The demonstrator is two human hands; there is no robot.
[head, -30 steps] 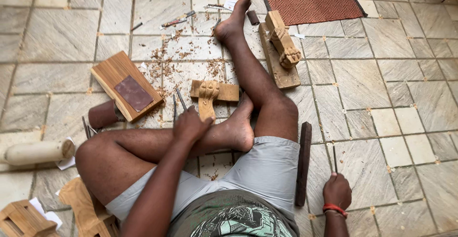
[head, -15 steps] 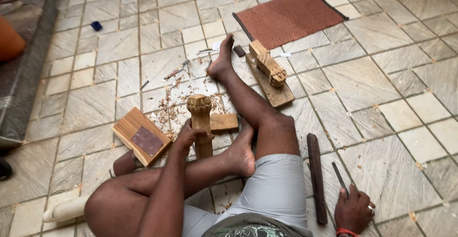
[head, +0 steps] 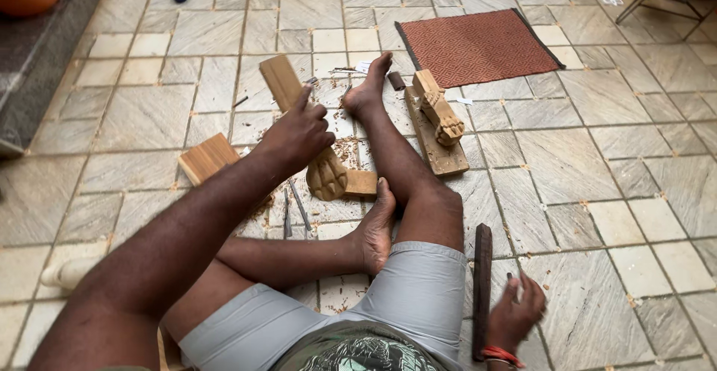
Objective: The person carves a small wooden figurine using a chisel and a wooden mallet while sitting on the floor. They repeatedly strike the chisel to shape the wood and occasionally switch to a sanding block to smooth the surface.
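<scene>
The left hand is clamped on a carved leg, tilting it up off the floor; its paw end looks shaped, the upper part still plain. The right hand rests on the floor beside a dark mallet, fingers loosely spread, gripping nothing. Chisels and shavings lie just below the left hand.

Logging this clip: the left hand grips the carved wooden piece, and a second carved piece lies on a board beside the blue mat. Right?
Not quite. The mat is red-brown, as the head view shows. The left hand does grip the carved wooden piece, and the second carved piece lies on a board.
</scene>
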